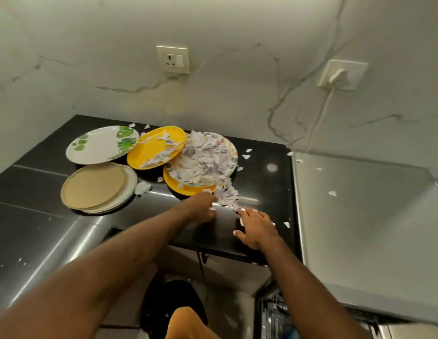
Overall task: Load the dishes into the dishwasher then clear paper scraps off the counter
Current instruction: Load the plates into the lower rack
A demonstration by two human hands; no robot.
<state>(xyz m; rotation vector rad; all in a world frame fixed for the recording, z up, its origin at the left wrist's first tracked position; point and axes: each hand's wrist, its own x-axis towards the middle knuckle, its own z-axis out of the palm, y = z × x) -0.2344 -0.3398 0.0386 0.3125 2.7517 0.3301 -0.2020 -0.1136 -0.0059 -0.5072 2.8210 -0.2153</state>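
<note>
Left grip (201, 207) pinching paper scraps (227, 198), right grip (256, 228) spread flat on black counter (264, 189) below marbled wall (237, 89)

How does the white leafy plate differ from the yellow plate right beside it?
The white plate has a green leaf print; the yellow plate is plain. The white plate is bare, while the yellow plate carries torn paper scraps on its right side. The white plate sits at the back left; the yellow plate lies between it and the heaped plate. Both are round, shallow and on the black counter.
</note>
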